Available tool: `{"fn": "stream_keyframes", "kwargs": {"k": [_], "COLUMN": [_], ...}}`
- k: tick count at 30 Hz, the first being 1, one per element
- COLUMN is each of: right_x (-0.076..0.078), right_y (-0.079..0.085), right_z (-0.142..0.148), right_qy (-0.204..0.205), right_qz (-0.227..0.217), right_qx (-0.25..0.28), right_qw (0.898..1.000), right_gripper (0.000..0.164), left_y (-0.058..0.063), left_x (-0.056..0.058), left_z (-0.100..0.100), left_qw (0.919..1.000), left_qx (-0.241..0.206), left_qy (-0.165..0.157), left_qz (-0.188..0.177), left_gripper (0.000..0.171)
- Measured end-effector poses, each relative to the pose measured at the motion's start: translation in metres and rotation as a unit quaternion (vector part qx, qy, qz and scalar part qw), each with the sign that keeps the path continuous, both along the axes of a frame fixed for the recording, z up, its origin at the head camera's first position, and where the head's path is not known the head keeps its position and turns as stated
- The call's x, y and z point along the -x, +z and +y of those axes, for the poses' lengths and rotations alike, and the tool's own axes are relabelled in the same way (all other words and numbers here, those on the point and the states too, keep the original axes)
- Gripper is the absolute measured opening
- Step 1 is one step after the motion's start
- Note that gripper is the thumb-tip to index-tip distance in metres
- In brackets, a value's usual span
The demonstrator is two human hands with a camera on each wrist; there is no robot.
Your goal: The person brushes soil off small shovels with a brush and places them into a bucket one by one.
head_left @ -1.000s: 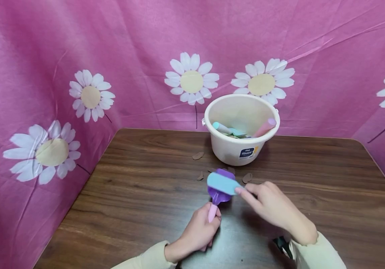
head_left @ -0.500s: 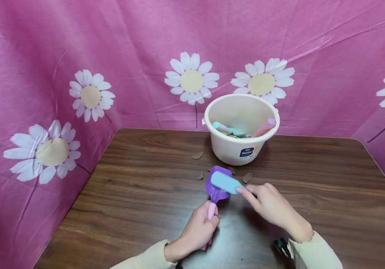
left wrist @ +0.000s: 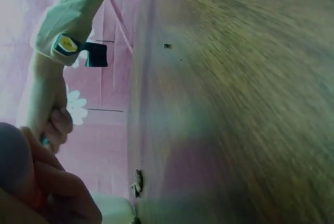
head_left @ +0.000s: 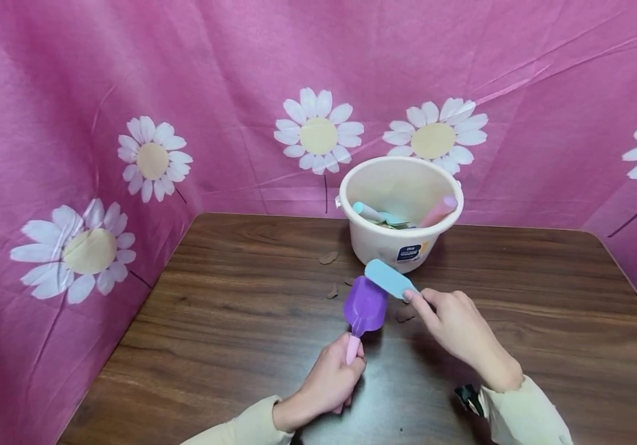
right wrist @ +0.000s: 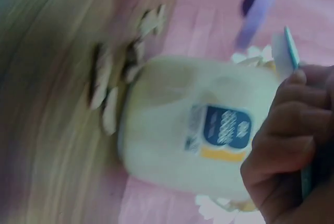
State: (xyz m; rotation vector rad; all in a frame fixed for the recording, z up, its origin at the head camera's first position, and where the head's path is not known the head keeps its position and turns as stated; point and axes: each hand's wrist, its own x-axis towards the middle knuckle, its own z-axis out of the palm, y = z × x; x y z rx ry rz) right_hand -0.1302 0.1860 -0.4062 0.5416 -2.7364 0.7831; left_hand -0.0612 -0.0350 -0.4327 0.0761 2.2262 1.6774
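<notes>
My left hand (head_left: 332, 374) grips the pink handle of a purple toy shovel (head_left: 364, 308), its scoop pointing toward the bucket. In my right hand (head_left: 463, 327) is a light-blue, flat-bladed toy tool (head_left: 389, 278), pinched by its handle. Its blade overlaps the scoop's far right edge in the head view; whether they touch I cannot tell. A white bucket (head_left: 371, 244) stands just beyond. Brown dry leaf pieces (head_left: 329, 258) lie in front of it, and the right wrist view shows several leaf pieces (right wrist: 102, 75) beside its base. The left wrist view shows my left fingers (left wrist: 62, 185) curled.
Inside the bucket lean a tool with a grey and turquoise handle (head_left: 368, 212) and one with a pink and lilac handle (head_left: 439, 211). The brown wooden table (head_left: 229, 321) ends at a pink daisy-print cloth (head_left: 229, 123). A black strap (head_left: 468, 398) hangs by my right sleeve.
My right hand has drawn the light-blue tool from over the middle of the purple scoop, away from me and rightward, to the scoop's far edge. My left hand has stayed nearly still.
</notes>
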Motion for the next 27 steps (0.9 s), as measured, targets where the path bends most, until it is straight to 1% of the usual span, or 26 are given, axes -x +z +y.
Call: {"fn": "stream_keyframes", "kwargs": {"k": [3,6,8,11,14,18,21,23,25,27], "right_x": [-0.007,-0.016,-0.02,-0.024,-0.023,-0.019,-0.013,-0.008,-0.003,0.002], "right_y": [0.006,0.008,0.008,0.006,0.003,-0.003,-0.009,-0.013,-0.015,-0.015], "right_z": [-0.009,-0.018,-0.022,-0.024,-0.024,-0.02,-0.016,-0.012,-0.007,-0.003], "right_qy": [0.046,0.092,0.111,0.119,0.113,0.108,0.098,0.078,0.046,0.011], "right_qz": [0.021,0.034,0.038,0.039,0.034,0.025,0.016,0.003,-0.012,-0.031], "right_qx": [0.001,-0.011,-0.019,-0.025,-0.019,-0.005,0.004,0.011,0.009,-0.002], "right_qw": [0.999,0.995,0.993,0.992,0.993,0.994,0.995,0.997,0.999,0.999], "right_gripper": [0.038,0.039,0.042,0.043,0.043,0.042,0.041,0.039,0.04,0.041], "left_y": [-0.002,-0.005,-0.005,-0.004,-0.002,-0.001,-0.002,-0.003,-0.004,-0.005], "left_x": [0.003,0.004,0.005,0.005,0.004,0.001,0.0,-0.001,-0.002,-0.003], "left_z": [0.0,0.0,0.001,0.002,0.003,0.003,0.002,0.002,0.001,0.001], "left_qw": [0.9999,0.9996,0.9995,0.9995,0.9993,0.9986,0.9985,0.9982,0.9978,0.9975], "left_qx": [-0.011,-0.021,-0.025,-0.029,-0.038,-0.05,-0.045,-0.042,-0.044,-0.047], "left_qy": [0.007,0.014,0.015,0.014,0.006,-0.013,-0.03,-0.041,-0.049,-0.052], "left_qz": [-0.007,-0.009,-0.008,-0.005,-0.004,-0.007,0.001,0.006,0.007,0.001], "left_gripper": [0.004,0.007,0.007,0.007,0.009,0.01,0.008,0.008,0.009,0.008]}}
